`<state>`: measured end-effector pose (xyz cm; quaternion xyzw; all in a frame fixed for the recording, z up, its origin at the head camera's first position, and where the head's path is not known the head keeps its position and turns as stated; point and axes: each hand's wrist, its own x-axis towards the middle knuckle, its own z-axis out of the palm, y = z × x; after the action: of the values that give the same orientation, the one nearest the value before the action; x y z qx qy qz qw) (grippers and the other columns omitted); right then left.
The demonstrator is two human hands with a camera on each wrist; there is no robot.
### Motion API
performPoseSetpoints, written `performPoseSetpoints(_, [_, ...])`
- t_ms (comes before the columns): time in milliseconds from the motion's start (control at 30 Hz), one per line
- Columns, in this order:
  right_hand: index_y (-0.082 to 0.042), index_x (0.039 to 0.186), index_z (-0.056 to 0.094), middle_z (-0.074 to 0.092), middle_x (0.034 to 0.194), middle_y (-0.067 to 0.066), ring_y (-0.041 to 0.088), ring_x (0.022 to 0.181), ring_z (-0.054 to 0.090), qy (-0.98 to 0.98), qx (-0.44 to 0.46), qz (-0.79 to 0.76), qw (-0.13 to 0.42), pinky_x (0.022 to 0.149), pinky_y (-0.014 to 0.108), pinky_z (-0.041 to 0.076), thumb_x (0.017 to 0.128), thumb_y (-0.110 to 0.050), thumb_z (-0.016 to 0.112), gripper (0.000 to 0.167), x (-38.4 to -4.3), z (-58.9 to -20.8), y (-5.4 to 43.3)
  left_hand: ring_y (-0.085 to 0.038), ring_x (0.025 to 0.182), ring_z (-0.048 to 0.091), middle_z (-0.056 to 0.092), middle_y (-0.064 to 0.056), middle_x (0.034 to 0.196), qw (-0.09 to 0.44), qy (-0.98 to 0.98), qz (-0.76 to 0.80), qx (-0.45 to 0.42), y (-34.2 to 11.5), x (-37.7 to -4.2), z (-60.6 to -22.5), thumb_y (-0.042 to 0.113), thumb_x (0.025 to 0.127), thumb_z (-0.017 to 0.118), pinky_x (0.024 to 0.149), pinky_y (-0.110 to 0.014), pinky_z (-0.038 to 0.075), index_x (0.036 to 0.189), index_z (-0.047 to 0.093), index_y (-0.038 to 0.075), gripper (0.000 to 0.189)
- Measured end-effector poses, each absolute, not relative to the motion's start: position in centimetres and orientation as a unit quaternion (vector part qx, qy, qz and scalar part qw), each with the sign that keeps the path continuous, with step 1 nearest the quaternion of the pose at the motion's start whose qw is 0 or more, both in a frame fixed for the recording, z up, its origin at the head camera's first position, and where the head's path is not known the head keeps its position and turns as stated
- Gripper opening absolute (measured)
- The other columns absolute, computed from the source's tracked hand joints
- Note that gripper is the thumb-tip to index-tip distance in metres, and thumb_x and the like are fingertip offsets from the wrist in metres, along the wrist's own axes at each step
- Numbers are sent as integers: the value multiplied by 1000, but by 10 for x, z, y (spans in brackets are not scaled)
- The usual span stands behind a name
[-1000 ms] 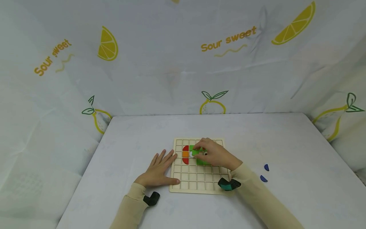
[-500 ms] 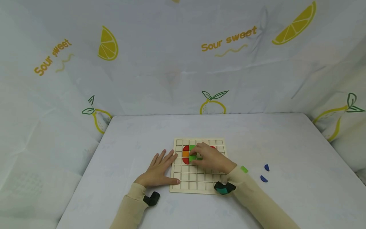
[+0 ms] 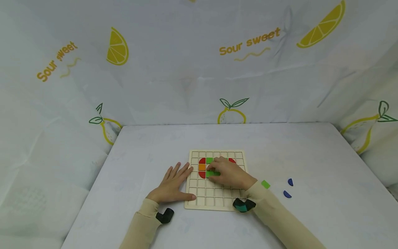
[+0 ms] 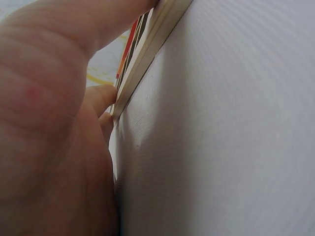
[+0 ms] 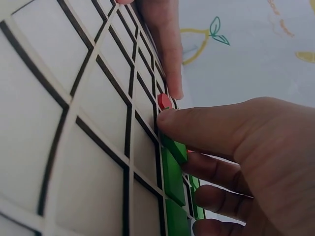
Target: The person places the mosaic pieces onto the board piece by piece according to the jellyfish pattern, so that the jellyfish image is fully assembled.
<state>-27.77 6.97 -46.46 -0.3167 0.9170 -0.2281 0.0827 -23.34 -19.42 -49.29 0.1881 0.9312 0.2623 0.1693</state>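
Note:
A wooden grid board (image 3: 209, 201) lies on the table, with coloured tiles set in its upper rows. My right hand (image 3: 231, 173) pinches a green tile (image 5: 175, 149) between thumb and fingers, low over the board, beside a red rounded piece (image 3: 202, 175). The tile sits slightly tilted in the right wrist view, in line with other green tiles (image 5: 173, 179). An orange square (image 3: 202, 167) and another red piece (image 3: 202, 160) lie left of the fingers. My left hand (image 3: 172, 186) spreads flat, its fingertips and thumb on the board's left edge. My right hand hides several tiles.
Right of the board, a loose green tile (image 3: 265, 184) lies close to my right sleeve. Farther right are two blue half-round pieces (image 3: 290, 182). A white cloth with lemon prints hangs behind the table (image 3: 155, 141).
My right hand has brought the green tile down and slightly left, to the spot beside the lower red piece. The loose green tile has come out from behind the sleeve. My left hand stays put.

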Motion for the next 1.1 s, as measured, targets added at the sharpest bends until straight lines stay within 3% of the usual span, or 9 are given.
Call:
performPoseSetpoints(700, [-13, 116, 74, 66, 110, -4, 12, 101, 55, 915, -324, -226, 75, 88, 33, 55, 91, -27, 77, 28, -275, -466, 68, -25, 161, -8, 9, 4, 173, 166, 930, 265, 191, -194, -233, -493, 62, 81, 74, 129, -54, -9, 163, 22, 23, 105])
performPoseSetpoints(900, [-15, 119, 73, 65, 109, -6, 10, 98, 52, 916, -318, -229, 83, 84, 30, 53, 91, -27, 77, 31, -276, -465, 68, -25, 161, -8, 9, 5, 173, 167, 932, 263, 188, -194, -233, -493, 63, 81, 74, 129, -53, -9, 163, 23, 24, 105])
performPoseSetpoints(1100, [-13, 117, 73, 67, 113, -4, 12, 105, 56, 912, -331, -232, 76, 91, 34, 55, 91, -24, 76, 28, -275, -465, 69, -24, 161, -9, 8, 6, 173, 167, 932, 261, 187, -194, -234, -495, 64, 81, 74, 129, -53, -10, 163, 22, 25, 105])
